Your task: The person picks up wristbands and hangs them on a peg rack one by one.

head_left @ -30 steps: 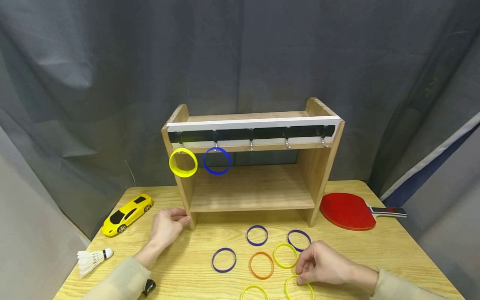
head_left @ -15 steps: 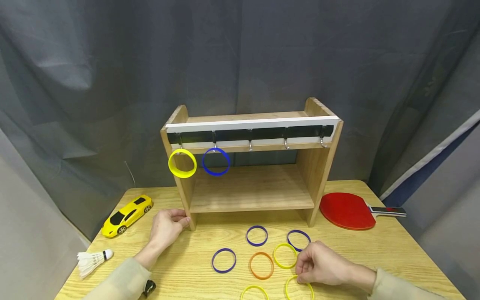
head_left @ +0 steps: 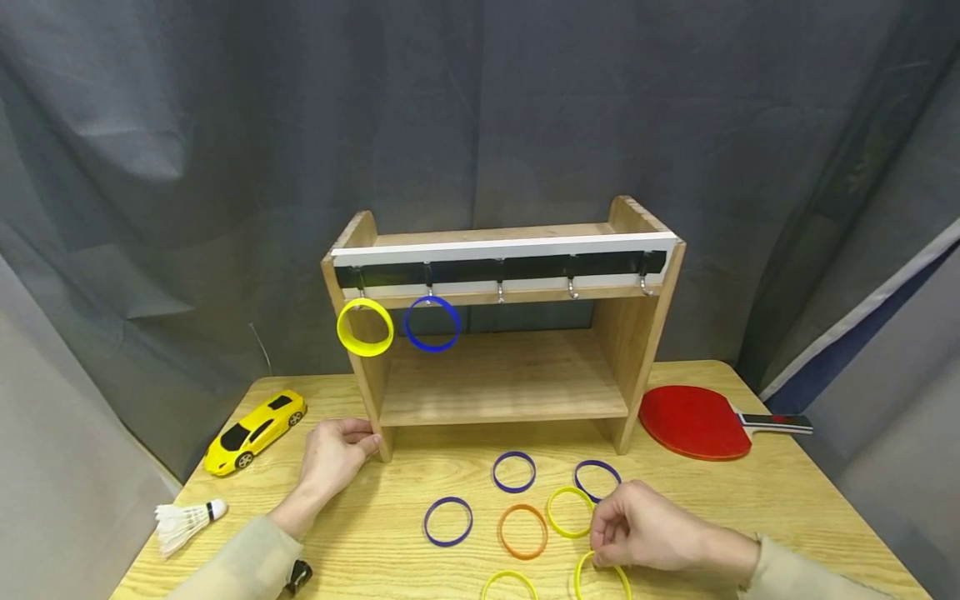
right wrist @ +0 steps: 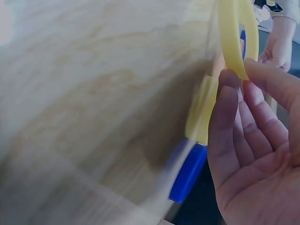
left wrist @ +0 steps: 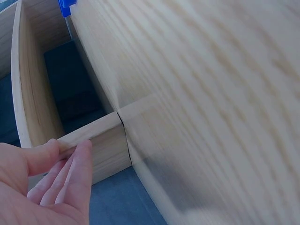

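My left hand (head_left: 330, 460) holds the lower front edge of the left side panel of a small wooden shelf (head_left: 504, 379); in the left wrist view, thumb and fingers pinch the wood (left wrist: 108, 147). At the front right, my right hand (head_left: 648, 531) pinches a thin yellow ring (right wrist: 229, 37) between thumb and fingertips, low over the table. A yellow ring (head_left: 367, 349) and a blue ring (head_left: 433, 347) hang from the two leftmost hooks of the shelf's front rail. Lying between the hands are an orange ring (head_left: 522, 556), dark blue rings (head_left: 447, 543) and other yellow rings (head_left: 570, 533).
The black strip (head_left: 536, 267) on the white rail bears several metal hooks. At the left lie a yellow toy car (head_left: 255, 432) and a shuttlecock (head_left: 183, 525). A red table tennis bat (head_left: 693, 423) lies right of the shelf. Grey curtains (head_left: 480, 108) hang behind.
The yellow ring in my right hand has shifted slightly to the right. My left hand stays on the shelf's side panel, and the hanging rings look unchanged.
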Demonstrator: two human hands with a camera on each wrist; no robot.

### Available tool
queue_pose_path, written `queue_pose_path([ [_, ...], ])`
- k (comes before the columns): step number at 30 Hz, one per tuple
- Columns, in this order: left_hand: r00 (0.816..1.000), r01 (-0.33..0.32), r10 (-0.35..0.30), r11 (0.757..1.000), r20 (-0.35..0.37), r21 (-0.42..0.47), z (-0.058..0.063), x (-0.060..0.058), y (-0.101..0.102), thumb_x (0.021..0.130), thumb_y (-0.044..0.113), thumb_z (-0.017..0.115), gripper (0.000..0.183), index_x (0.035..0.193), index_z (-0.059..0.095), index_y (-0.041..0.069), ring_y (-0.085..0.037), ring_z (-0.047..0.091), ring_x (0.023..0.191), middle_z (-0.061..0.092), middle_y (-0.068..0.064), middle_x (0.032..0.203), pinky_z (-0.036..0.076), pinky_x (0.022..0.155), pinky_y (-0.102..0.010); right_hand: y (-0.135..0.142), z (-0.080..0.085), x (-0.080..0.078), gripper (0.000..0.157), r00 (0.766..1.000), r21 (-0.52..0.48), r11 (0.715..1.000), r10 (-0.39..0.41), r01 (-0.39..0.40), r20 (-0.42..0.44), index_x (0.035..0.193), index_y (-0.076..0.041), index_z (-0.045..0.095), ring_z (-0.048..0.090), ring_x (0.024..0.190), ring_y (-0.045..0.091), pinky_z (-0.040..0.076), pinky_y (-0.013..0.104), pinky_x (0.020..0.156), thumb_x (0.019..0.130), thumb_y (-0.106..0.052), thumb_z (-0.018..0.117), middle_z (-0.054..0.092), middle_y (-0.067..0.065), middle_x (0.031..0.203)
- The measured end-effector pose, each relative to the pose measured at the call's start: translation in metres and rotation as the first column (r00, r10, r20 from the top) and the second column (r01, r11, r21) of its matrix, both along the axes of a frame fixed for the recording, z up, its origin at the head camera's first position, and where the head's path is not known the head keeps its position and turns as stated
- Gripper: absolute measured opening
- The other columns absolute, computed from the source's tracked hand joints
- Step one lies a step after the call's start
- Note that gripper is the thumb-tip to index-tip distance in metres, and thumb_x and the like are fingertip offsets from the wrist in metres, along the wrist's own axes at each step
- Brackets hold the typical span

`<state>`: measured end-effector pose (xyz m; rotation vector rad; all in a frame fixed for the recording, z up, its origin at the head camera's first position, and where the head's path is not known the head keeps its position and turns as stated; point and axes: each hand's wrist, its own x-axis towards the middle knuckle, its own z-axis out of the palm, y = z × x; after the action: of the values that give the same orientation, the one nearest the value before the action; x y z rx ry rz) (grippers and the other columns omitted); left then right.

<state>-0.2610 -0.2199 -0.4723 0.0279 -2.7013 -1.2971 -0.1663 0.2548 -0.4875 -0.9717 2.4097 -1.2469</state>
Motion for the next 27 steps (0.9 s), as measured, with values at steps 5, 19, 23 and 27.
queue_pose_path([
  [5,1.0,-0.001,0.001,1.0,0.0,-0.006,-0.001,0.0,0.0,0.098,0.014,0.085,0.022,0.116,0.086,0.002,-0.01,0.082,0.083,0.089,-0.012,0.101,0.057,0.069,-0.021,-0.001,0.011,-0.001,0.013,1.0,-0.018,1.0,0.008,-0.008,0.001,0.087,-0.015,0.08,0.059,0.065,-0.01,0.051,0.018,0.055,0.092,-0.008,0.09,0.077,0.0,0.07],
  [19,1.0,0.0,0.0,1.0,-0.006,0.003,-0.001,-0.001,0.0,0.098,0.014,0.085,0.022,0.117,0.086,0.002,-0.015,0.085,0.085,0.089,-0.012,0.102,0.059,0.068,-0.021,-0.023,0.048,-0.022,0.012,0.996,-0.125,0.992,-0.007,-0.003,-0.084,0.091,-0.01,0.082,0.065,0.069,-0.006,0.058,0.02,0.06,0.09,-0.002,0.091,0.081,0.007,0.08],
  [23,1.0,-0.005,0.005,1.0,0.0,0.006,-0.001,-0.001,0.0,0.098,0.014,0.085,0.023,0.117,0.086,0.003,-0.013,0.085,0.085,0.089,-0.012,0.103,0.059,0.069,-0.021,-0.032,0.051,-0.026,0.011,0.998,-0.141,0.99,-0.025,0.017,-0.059,0.093,-0.007,0.083,0.067,0.07,-0.004,0.06,0.021,0.062,0.089,-0.001,0.091,0.083,0.008,0.083],
  [27,1.0,-0.009,0.009,1.0,0.001,0.0,-0.001,-0.001,0.0,0.098,0.015,0.085,0.023,0.117,0.086,0.003,-0.012,0.084,0.085,0.089,-0.012,0.103,0.059,0.069,-0.021,-0.041,0.053,-0.028,0.01,0.999,-0.153,0.988,-0.036,0.031,-0.031,0.095,-0.003,0.084,0.07,0.071,-0.002,0.062,0.022,0.064,0.089,-0.003,0.092,0.085,0.01,0.086],
])
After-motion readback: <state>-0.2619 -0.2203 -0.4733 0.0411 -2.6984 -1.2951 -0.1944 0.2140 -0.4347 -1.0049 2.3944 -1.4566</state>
